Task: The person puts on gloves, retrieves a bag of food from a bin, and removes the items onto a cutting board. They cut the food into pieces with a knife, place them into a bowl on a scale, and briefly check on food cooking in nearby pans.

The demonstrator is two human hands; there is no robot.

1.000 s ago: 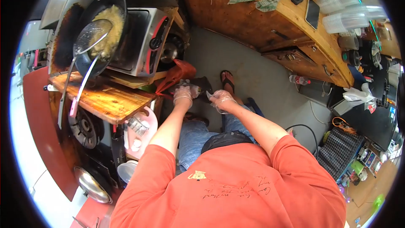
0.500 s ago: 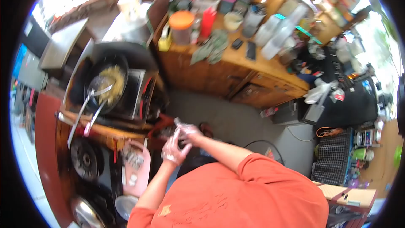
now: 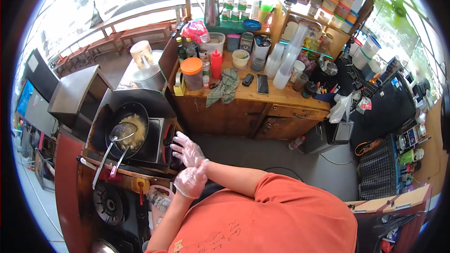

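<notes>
Both my hands wear clear plastic gloves. My left hand (image 3: 191, 182) is closed at my right wrist, its fingers pinching the cuff of the right-hand glove (image 3: 200, 163). My right hand (image 3: 185, 149) points toward the stove with its fingers spread and holds nothing. Left of them, a black wok (image 3: 146, 129) sits on the stove (image 3: 153, 143), with pale yellowish food (image 3: 137, 129) inside. A wire-handled skimmer (image 3: 108, 152) and a second utensil with a pale pinkish handle (image 3: 116, 168) rest in the wok, handles over its near edge.
A wooden counter (image 3: 234, 93) ahead carries an orange-lidded tub (image 3: 191, 72), a red squeeze bottle (image 3: 216, 64), a green cloth (image 3: 225, 89), a phone (image 3: 262, 84) and stacked plastic cups (image 3: 283, 75). Lower left are a burner (image 3: 110, 204) and a pink tray (image 3: 157, 213). A bin (image 3: 323, 133) stands right.
My left hand has moved from the right hand's fingers to its wrist. The right hand's fingers have spread toward the stove. The view has tilted up, showing more of the counter and windows.
</notes>
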